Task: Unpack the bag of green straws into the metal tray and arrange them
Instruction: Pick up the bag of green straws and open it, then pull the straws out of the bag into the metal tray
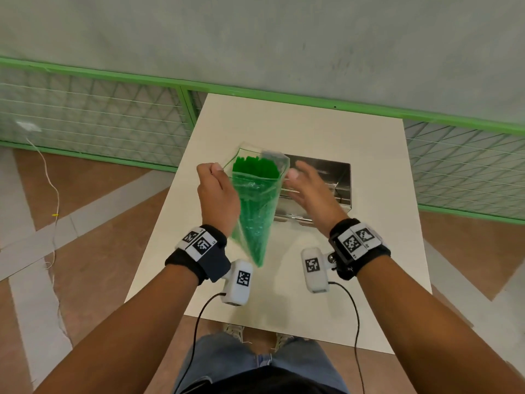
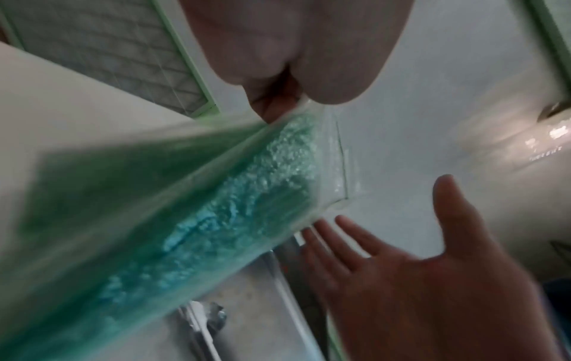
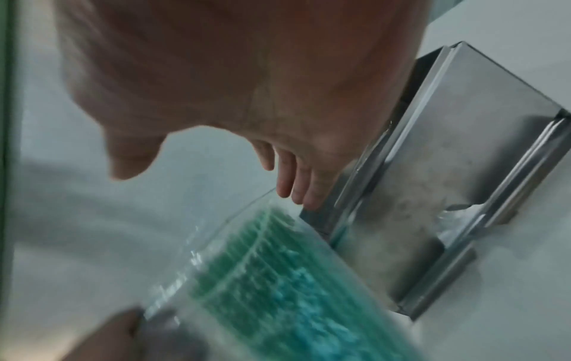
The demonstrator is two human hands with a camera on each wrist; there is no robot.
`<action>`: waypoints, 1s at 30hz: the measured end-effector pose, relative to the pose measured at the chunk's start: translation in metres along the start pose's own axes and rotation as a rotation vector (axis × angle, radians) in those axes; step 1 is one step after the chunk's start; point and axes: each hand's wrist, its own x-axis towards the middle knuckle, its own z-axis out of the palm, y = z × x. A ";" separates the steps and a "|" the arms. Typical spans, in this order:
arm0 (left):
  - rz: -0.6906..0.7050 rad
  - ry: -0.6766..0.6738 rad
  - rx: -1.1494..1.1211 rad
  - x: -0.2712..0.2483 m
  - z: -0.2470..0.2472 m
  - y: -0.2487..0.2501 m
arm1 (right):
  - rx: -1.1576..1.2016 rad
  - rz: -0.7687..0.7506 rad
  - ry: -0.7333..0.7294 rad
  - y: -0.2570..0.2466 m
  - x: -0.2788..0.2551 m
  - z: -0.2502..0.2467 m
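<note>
Head view: the left hand (image 1: 217, 191) pinches the rim of the clear bag (image 1: 255, 206) at about 10 o'clock of its mouth and holds it above the table (image 1: 369, 251). The bag's long axis runs from the open mouth at 12 o'clock down to its pointed end at 6. The green straws (image 1: 254, 169) stand packed inside, ends showing at the mouth. The right hand (image 1: 309, 189), fingers spread wide and holding nothing, sits just beside the mouth at 3 o'clock, so it is likely the one to reach in or take the other rim. The metal tray (image 1: 338, 177) lies on the table beyond the right hand, at about 2 o'clock from the bag and apparently without straws. The table is white; behind it runs a green-framed mesh fence (image 1: 93, 115) on a brown and grey floor.

Left wrist view: blurred; the bag fills the left half, the right hand open at 4 o'clock.

Right wrist view: the bag's mouth sits at 6 o'clock, the tray at 3, close beside the bag.
</note>
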 end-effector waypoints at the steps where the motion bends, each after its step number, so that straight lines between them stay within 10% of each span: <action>1: -0.027 -0.001 -0.031 0.001 0.001 0.005 | -0.108 0.007 -0.044 0.007 -0.002 0.001; 8: -0.128 -0.367 -0.480 -0.006 -0.003 0.034 | -0.223 -0.026 -0.106 0.035 0.001 0.014; 14: 0.126 -0.216 -0.112 0.006 -0.016 -0.001 | -0.222 -0.069 -0.004 0.024 -0.003 -0.005; 19: -0.220 -0.518 0.014 -0.004 -0.010 -0.040 | -0.140 -0.059 -0.011 0.020 -0.008 -0.013; 23: -0.127 -0.662 -0.170 -0.017 -0.002 -0.038 | -0.026 -0.055 -0.037 0.012 -0.009 -0.005; 30: -0.253 -0.531 -0.228 -0.025 0.028 -0.033 | -0.219 -0.011 -0.194 0.012 -0.001 0.020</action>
